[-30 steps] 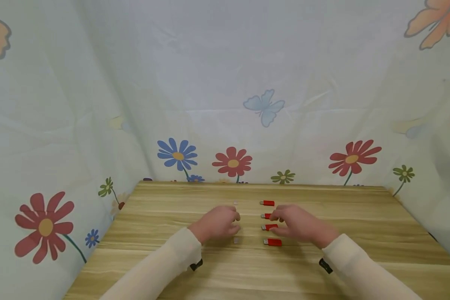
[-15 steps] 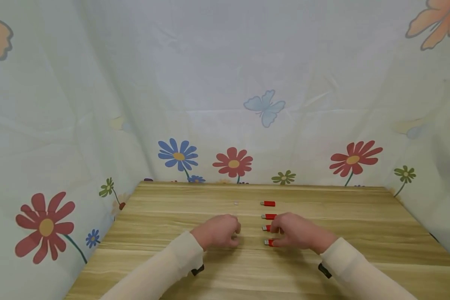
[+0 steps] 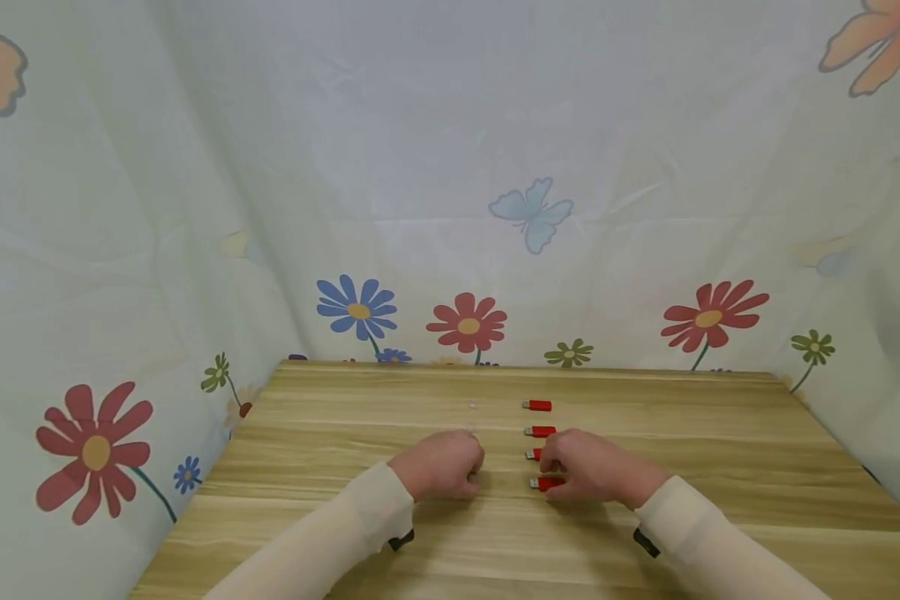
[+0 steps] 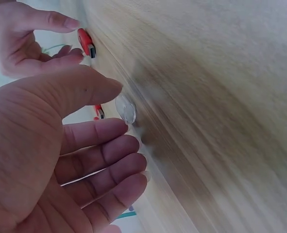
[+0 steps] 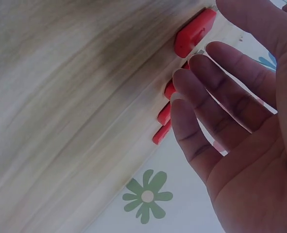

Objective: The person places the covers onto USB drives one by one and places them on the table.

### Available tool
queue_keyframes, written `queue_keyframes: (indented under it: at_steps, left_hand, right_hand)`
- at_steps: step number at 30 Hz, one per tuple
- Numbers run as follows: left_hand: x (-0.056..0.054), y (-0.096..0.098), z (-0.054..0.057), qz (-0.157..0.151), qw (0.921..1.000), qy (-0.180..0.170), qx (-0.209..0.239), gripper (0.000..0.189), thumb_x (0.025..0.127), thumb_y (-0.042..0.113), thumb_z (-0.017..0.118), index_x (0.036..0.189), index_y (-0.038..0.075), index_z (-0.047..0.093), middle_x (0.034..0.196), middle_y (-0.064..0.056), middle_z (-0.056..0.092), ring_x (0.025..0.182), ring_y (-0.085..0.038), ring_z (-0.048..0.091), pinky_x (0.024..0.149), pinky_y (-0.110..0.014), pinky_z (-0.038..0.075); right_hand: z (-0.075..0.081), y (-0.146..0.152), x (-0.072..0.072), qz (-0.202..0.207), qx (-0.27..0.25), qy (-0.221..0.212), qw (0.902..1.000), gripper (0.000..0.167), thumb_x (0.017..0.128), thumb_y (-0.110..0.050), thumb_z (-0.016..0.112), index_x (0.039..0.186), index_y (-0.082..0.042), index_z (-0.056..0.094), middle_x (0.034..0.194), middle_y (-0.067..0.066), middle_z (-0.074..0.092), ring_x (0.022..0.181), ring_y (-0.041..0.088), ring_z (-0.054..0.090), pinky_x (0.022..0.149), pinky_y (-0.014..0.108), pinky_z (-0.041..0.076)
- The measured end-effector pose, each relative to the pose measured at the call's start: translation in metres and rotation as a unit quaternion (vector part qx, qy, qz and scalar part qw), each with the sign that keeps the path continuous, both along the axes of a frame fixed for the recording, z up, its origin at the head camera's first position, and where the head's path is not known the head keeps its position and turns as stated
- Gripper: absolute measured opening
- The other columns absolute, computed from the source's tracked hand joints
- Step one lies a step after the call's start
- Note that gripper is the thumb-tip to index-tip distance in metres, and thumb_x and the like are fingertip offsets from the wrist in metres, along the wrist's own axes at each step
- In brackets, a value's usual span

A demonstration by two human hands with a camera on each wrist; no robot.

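My left hand [image 3: 441,465] is low over the table at a small clear plastic cap [image 4: 126,109]. In the left wrist view, thumb and index fingertip stand at either side of the cap, and a firm pinch cannot be made out; the other fingers are loosely bent. My right hand [image 3: 594,467] hovers at the nearest red USB stick [image 3: 546,483]. The right wrist view shows this stick lying on the table between thumb and index finger, with a gap at the fingertips. The head view hides the left hand's cap behind the fingers.
Farther red USB sticks [image 3: 540,432] lie in a column, metal plugs to the left; one is partly behind my right hand. More clear caps [image 3: 472,404] lie left of them. A flowered white curtain [image 3: 420,208] surrounds the wooden table [image 3: 330,417].
Both hands have come nearer to me, to the front cap and front USB stick. My left thumb and index finger have drawn closer together. The right fingers now straddle the front stick.
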State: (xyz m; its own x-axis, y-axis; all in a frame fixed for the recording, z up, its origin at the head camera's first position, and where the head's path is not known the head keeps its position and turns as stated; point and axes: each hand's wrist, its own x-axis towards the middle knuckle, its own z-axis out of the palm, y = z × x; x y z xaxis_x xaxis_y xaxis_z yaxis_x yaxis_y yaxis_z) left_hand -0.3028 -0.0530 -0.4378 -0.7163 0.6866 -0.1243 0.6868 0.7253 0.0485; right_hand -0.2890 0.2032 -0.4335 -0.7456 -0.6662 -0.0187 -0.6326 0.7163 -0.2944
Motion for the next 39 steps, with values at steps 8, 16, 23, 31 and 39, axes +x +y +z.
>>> queue_keyframes:
  at_steps: [8,16,23,31,39]
  left_hand:
    - [0.0018,0.0022,0.0019,0.021,0.9997,-0.013,-0.006,0.026,0.088,0.016,0.073,0.068,0.017,0.057,0.064,0.006,0.045,0.059,-0.009,0.043,0.056,-0.023,0.035]
    - [0.0024,0.0047,0.0027,0.021,0.9997,-0.003,-0.009,0.026,0.089,0.016,0.073,0.068,0.018,0.058,0.064,0.007,0.046,0.059,-0.009,0.043,0.057,-0.023,0.037]
    - [0.0010,0.0047,0.0008,0.038,0.9992,-0.012,-0.009,0.030,0.089,0.016,0.074,0.064,0.017,0.057,0.059,0.007,0.044,0.056,-0.010,0.042,0.054,-0.023,0.036]
    - [-0.0014,0.0062,-0.0004,0.040,0.9990,-0.013,-0.018,0.031,0.089,0.019,0.076,0.064,0.018,0.059,0.058,0.007,0.048,0.055,-0.008,0.044,0.054,-0.022,0.038]
    - [-0.0024,0.0054,-0.0001,0.034,0.9991,-0.014,-0.019,0.032,0.089,0.020,0.077,0.062,0.019,0.058,0.055,0.008,0.046,0.051,-0.008,0.043,0.051,-0.021,0.035]
  right_hand:
    - [-0.0018,-0.0008,-0.0009,0.004,0.010,0.008,0.9999,0.013,0.083,-0.022,0.084,0.083,-0.017,0.072,0.075,-0.008,0.058,0.067,0.003,0.047,0.062,0.021,0.043]
    - [0.0012,-0.0041,-0.0005,0.003,0.014,0.004,0.9999,0.011,0.082,-0.017,0.084,0.084,-0.015,0.073,0.075,-0.008,0.058,0.067,0.004,0.047,0.061,0.022,0.042]
    - [0.0023,-0.0039,0.0001,-0.003,0.019,0.006,0.9998,0.015,0.079,-0.015,0.083,0.079,-0.016,0.068,0.072,-0.006,0.056,0.066,0.005,0.045,0.060,0.022,0.040]
    - [0.0010,-0.0041,-0.0014,-0.013,0.018,-0.011,0.9997,0.015,0.080,-0.014,0.082,0.076,-0.017,0.068,0.069,-0.007,0.057,0.062,0.004,0.046,0.057,0.022,0.040]
    - [-0.0032,-0.0048,-0.0055,0.000,0.010,-0.018,0.9998,0.015,0.080,-0.013,0.081,0.074,-0.018,0.068,0.066,-0.010,0.057,0.058,0.001,0.044,0.054,0.020,0.039]
